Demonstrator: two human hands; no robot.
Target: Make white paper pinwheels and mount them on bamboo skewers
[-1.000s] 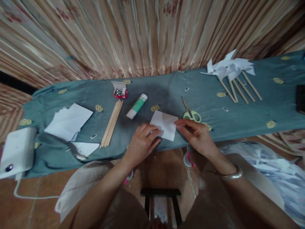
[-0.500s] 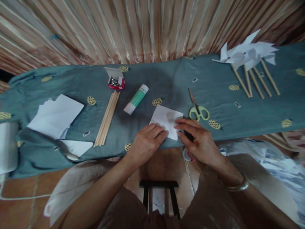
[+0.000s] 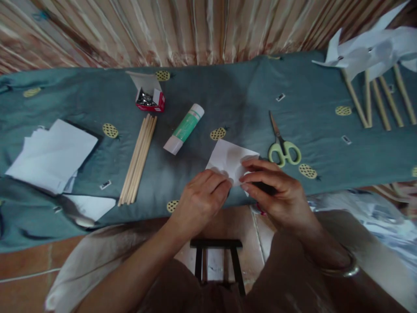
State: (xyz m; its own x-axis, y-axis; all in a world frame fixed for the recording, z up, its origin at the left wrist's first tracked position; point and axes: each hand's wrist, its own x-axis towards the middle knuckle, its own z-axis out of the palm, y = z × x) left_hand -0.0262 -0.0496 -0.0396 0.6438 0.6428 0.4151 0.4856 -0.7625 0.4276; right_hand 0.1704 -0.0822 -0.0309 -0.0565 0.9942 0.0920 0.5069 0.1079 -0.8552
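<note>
A small white square of paper (image 3: 230,153) lies at the table's near edge, in front of me. My left hand (image 3: 205,195) has its fingers bent together, gripping the paper's near left side. From the other side, my right hand (image 3: 276,187) holds the paper's right part between thumb and fingertips, close to the left fingertips. The paper's near part is partly hidden by my fingers. Just beyond my right hand lie scissors (image 3: 284,152) with light green handles. A green and white glue stick (image 3: 184,129) rests to the left beyond the paper.
Wooden sticks (image 3: 138,161) lie left of the glue stick, below an open red box (image 3: 150,99) of small metal pieces. Stacked white paper (image 3: 54,152) and a loose paper piece (image 3: 93,205) are farther left. Paper pinwheels (image 3: 365,52) on sticks lie at the far right. A dark stool (image 3: 216,243) is below.
My view has come closer to the table, so objects look larger and farther apart. My right fingers have moved inward along the paper, nearer my left fingertips. Both hands stay on it.
</note>
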